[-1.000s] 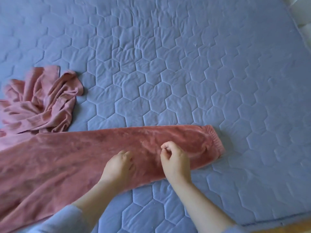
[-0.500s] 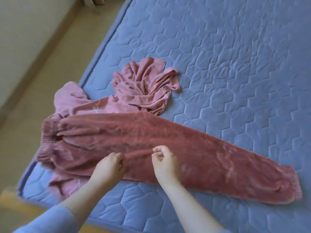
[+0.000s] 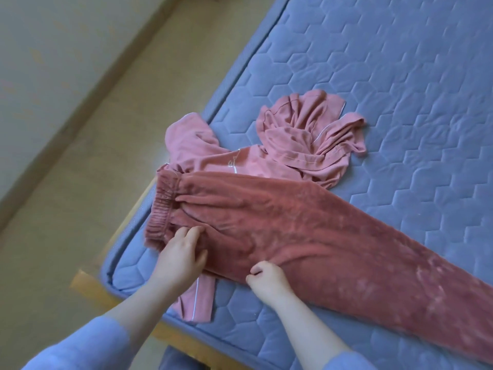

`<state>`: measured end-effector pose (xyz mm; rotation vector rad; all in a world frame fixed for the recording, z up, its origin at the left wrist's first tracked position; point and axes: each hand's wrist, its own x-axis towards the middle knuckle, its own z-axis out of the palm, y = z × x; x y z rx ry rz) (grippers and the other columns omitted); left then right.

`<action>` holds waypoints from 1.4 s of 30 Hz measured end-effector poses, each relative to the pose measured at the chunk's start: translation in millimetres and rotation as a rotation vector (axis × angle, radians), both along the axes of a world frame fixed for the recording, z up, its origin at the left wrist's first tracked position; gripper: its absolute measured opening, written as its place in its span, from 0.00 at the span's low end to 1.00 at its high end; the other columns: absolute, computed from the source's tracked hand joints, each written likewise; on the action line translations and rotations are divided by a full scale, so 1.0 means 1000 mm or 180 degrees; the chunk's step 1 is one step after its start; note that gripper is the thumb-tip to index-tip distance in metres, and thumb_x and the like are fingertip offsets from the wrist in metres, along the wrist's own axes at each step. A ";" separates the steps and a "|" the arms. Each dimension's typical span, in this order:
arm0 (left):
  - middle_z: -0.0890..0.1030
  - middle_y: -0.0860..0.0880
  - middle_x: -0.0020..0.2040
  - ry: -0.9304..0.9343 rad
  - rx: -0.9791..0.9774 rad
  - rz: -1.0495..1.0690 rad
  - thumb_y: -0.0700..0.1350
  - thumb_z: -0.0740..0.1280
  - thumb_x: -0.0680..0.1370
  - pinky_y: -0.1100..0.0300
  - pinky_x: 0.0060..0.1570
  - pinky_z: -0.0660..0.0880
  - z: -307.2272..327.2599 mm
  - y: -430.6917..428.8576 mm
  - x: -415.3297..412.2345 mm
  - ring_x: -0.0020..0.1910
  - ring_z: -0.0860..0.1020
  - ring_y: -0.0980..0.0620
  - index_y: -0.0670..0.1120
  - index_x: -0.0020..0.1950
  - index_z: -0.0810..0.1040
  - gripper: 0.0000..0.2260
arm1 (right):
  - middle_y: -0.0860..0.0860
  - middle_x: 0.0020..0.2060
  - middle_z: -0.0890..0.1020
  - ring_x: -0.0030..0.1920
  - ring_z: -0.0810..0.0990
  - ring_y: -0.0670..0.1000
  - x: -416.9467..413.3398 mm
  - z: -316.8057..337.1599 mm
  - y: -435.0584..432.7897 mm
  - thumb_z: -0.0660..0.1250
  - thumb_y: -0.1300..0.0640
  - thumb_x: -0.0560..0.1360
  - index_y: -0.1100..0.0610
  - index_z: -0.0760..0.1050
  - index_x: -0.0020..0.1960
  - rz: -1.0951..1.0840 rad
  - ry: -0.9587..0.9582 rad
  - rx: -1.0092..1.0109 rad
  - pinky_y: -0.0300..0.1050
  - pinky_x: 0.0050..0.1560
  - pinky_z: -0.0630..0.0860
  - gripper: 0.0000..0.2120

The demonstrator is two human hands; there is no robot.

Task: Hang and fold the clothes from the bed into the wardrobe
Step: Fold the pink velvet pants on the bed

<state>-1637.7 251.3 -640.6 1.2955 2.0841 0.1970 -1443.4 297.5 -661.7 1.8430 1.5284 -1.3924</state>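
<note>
Dusty-red fleece trousers (image 3: 306, 236) lie flat across the blue quilted bed (image 3: 400, 76), elastic waistband at the left near the mattress corner, legs running off to the lower right. My left hand (image 3: 181, 257) rests on the fabric just below the waistband, fingers bent onto the cloth. My right hand (image 3: 266, 281) pinches the near edge of the trousers with curled fingers. A crumpled lighter pink garment (image 3: 301, 145) with white piping lies partly under the trousers, behind them.
The mattress corner and the wooden bed frame (image 3: 88, 287) are at the lower left. Beige floor (image 3: 80, 156) and a pale wall lie to the left. A strip of the pink garment (image 3: 197, 303) hangs toward the near bed edge.
The view swung left along the trousers from the cuff to the waistband. Both hands slid left along the near edge; my left hand now lies by the waistband.
</note>
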 end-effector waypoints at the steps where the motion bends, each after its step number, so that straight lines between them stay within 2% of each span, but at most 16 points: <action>1: 0.76 0.45 0.55 -0.0019 0.0081 0.0015 0.42 0.69 0.73 0.53 0.50 0.75 -0.001 0.000 -0.004 0.52 0.78 0.43 0.43 0.66 0.74 0.20 | 0.50 0.50 0.84 0.53 0.81 0.53 -0.003 0.003 0.002 0.63 0.56 0.74 0.53 0.81 0.49 -0.0104 -0.0143 0.0352 0.42 0.51 0.76 0.09; 4: 0.77 0.43 0.49 0.0101 0.0305 0.0067 0.40 0.72 0.71 0.51 0.50 0.73 -0.001 0.002 -0.018 0.49 0.77 0.40 0.41 0.58 0.78 0.16 | 0.48 0.41 0.84 0.46 0.81 0.53 -0.015 0.019 0.020 0.64 0.57 0.73 0.53 0.81 0.42 -0.0698 -0.0110 0.1252 0.41 0.42 0.71 0.07; 6: 0.77 0.42 0.50 0.0234 0.0392 0.0215 0.41 0.73 0.70 0.50 0.53 0.71 -0.002 0.005 -0.030 0.51 0.75 0.39 0.41 0.56 0.78 0.16 | 0.47 0.40 0.82 0.46 0.81 0.50 -0.025 0.027 0.033 0.65 0.59 0.73 0.54 0.82 0.47 -0.1249 0.0205 0.1385 0.38 0.43 0.69 0.07; 9: 0.75 0.39 0.55 0.0300 0.0455 0.0839 0.44 0.75 0.69 0.48 0.59 0.65 -0.005 0.014 -0.045 0.58 0.71 0.38 0.40 0.61 0.74 0.23 | 0.50 0.52 0.82 0.50 0.79 0.48 -0.037 0.031 0.045 0.64 0.61 0.75 0.56 0.78 0.59 -0.1966 0.0415 0.1297 0.37 0.52 0.70 0.14; 12: 0.73 0.38 0.58 0.0056 0.0137 0.1362 0.49 0.77 0.68 0.47 0.63 0.65 -0.013 0.025 -0.058 0.63 0.69 0.38 0.39 0.64 0.70 0.30 | 0.49 0.62 0.78 0.58 0.76 0.48 -0.042 0.026 0.045 0.63 0.60 0.76 0.54 0.71 0.69 -0.2314 0.0544 0.0913 0.38 0.57 0.68 0.21; 14: 0.76 0.40 0.56 -0.0341 -0.0040 0.1489 0.50 0.78 0.67 0.47 0.57 0.71 -0.018 0.031 -0.067 0.59 0.73 0.39 0.41 0.60 0.71 0.28 | 0.50 0.68 0.74 0.63 0.74 0.49 -0.043 0.021 0.042 0.62 0.60 0.77 0.55 0.66 0.74 -0.2410 0.0721 0.0657 0.38 0.61 0.66 0.25; 16: 0.79 0.43 0.54 -0.0631 -0.0185 0.1558 0.51 0.79 0.66 0.49 0.51 0.73 -0.022 0.034 -0.074 0.56 0.77 0.41 0.43 0.59 0.71 0.28 | 0.51 0.71 0.71 0.68 0.72 0.49 -0.043 0.015 0.041 0.63 0.60 0.77 0.55 0.62 0.76 -0.2417 0.0821 0.0498 0.39 0.64 0.64 0.28; 20: 0.79 0.43 0.56 -0.0592 -0.0273 0.1465 0.55 0.79 0.64 0.46 0.55 0.75 -0.030 0.032 -0.081 0.57 0.77 0.41 0.44 0.60 0.71 0.32 | 0.51 0.74 0.66 0.72 0.68 0.50 -0.044 0.005 0.041 0.64 0.58 0.77 0.53 0.58 0.78 -0.2389 0.0916 0.0291 0.42 0.69 0.63 0.31; 23: 0.79 0.44 0.55 -0.0662 -0.0300 0.1518 0.56 0.80 0.62 0.47 0.53 0.76 -0.036 0.030 -0.083 0.55 0.78 0.41 0.46 0.60 0.70 0.33 | 0.50 0.76 0.63 0.73 0.66 0.51 -0.045 0.001 0.039 0.66 0.55 0.76 0.50 0.55 0.79 -0.2420 0.0991 0.0128 0.51 0.74 0.63 0.35; 26: 0.81 0.47 0.47 -0.0752 -0.0383 0.1656 0.59 0.80 0.59 0.44 0.41 0.80 -0.033 0.031 -0.083 0.43 0.82 0.41 0.50 0.52 0.70 0.30 | 0.49 0.76 0.63 0.74 0.65 0.51 -0.046 -0.001 0.039 0.68 0.51 0.75 0.47 0.53 0.79 -0.2267 0.0936 0.0087 0.50 0.74 0.61 0.37; 29: 0.80 0.52 0.42 -0.0868 -0.0145 0.1766 0.56 0.81 0.59 0.49 0.34 0.80 -0.027 0.030 -0.080 0.40 0.81 0.46 0.52 0.48 0.72 0.26 | 0.49 0.76 0.63 0.74 0.65 0.52 -0.048 0.001 0.040 0.68 0.50 0.75 0.46 0.53 0.79 -0.2240 0.0940 0.0025 0.50 0.74 0.61 0.37; 33: 0.79 0.58 0.42 -0.0985 0.0357 0.1526 0.52 0.81 0.61 0.62 0.38 0.72 -0.005 0.026 -0.066 0.43 0.79 0.60 0.55 0.47 0.71 0.23 | 0.49 0.76 0.63 0.72 0.67 0.52 -0.044 0.008 0.045 0.67 0.52 0.76 0.47 0.54 0.79 -0.2347 0.1107 -0.0174 0.54 0.73 0.64 0.35; 37: 0.80 0.54 0.43 -0.1107 0.0580 0.1503 0.46 0.80 0.65 0.55 0.42 0.75 0.018 0.026 -0.043 0.43 0.79 0.56 0.52 0.48 0.71 0.20 | 0.50 0.75 0.63 0.61 0.70 0.47 -0.031 0.023 0.049 0.64 0.57 0.79 0.51 0.56 0.78 -0.2561 0.1354 -0.0261 0.47 0.65 0.70 0.31; 38: 0.80 0.54 0.43 -0.1124 0.0652 0.1453 0.45 0.80 0.66 0.57 0.42 0.75 0.023 0.027 -0.036 0.43 0.79 0.57 0.51 0.49 0.71 0.20 | 0.50 0.75 0.63 0.60 0.69 0.47 -0.027 0.026 0.048 0.64 0.57 0.79 0.51 0.56 0.78 -0.2599 0.1399 -0.0262 0.48 0.63 0.71 0.30; 40: 0.80 0.55 0.42 -0.1162 0.0813 0.1349 0.47 0.79 0.65 0.69 0.39 0.72 0.033 0.028 -0.019 0.41 0.79 0.62 0.52 0.49 0.70 0.21 | 0.52 0.75 0.64 0.62 0.69 0.48 -0.015 0.033 0.046 0.64 0.58 0.79 0.51 0.56 0.78 -0.2674 0.1456 -0.0263 0.51 0.64 0.71 0.30; 42: 0.80 0.55 0.45 -0.1230 0.0890 0.1271 0.49 0.77 0.64 0.70 0.40 0.71 0.044 0.030 0.002 0.42 0.78 0.61 0.52 0.53 0.70 0.23 | 0.52 0.74 0.65 0.63 0.69 0.48 -0.001 0.040 0.042 0.64 0.57 0.80 0.51 0.58 0.78 -0.2751 0.1496 -0.0232 0.52 0.64 0.72 0.29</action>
